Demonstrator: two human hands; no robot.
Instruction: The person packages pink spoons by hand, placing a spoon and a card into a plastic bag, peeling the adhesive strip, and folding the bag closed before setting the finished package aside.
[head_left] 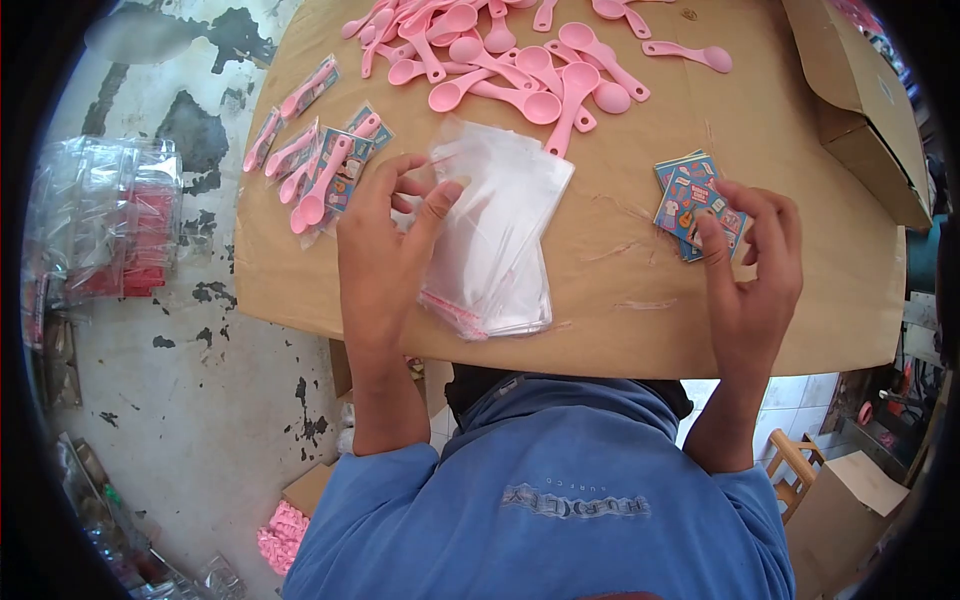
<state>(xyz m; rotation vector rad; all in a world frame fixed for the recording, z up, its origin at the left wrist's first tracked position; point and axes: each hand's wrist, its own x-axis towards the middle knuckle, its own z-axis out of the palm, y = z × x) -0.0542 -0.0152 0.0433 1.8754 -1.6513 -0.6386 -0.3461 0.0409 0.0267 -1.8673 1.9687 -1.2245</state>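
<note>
A stack of clear plastic bags (pixel 500 230) lies in front of me on the brown-paper-covered table. My left hand (pixel 390 235) is at the stack's left edge, its thumb and fingers apart. Over a small pile of blue printed cards (pixel 690 195) hovers my right hand (pixel 755 255). Its thumb and index finger are spread above the cards; whether they touch the top one is hard to tell. Several pink measuring spoons in clear bags, some with a printed card (pixel 345 165), lie left of my left hand. Loose pink spoons (pixel 540 75) are heaped at the far side.
An opened cardboard box (pixel 860 100) stands at the table's right edge. Packs of plastic bags (pixel 100 220) lie on the floor to the left. Another carton (pixel 845 510) and a wooden stool (pixel 795 460) are at lower right. Pink items (pixel 283 535) sit on the floor at lower left.
</note>
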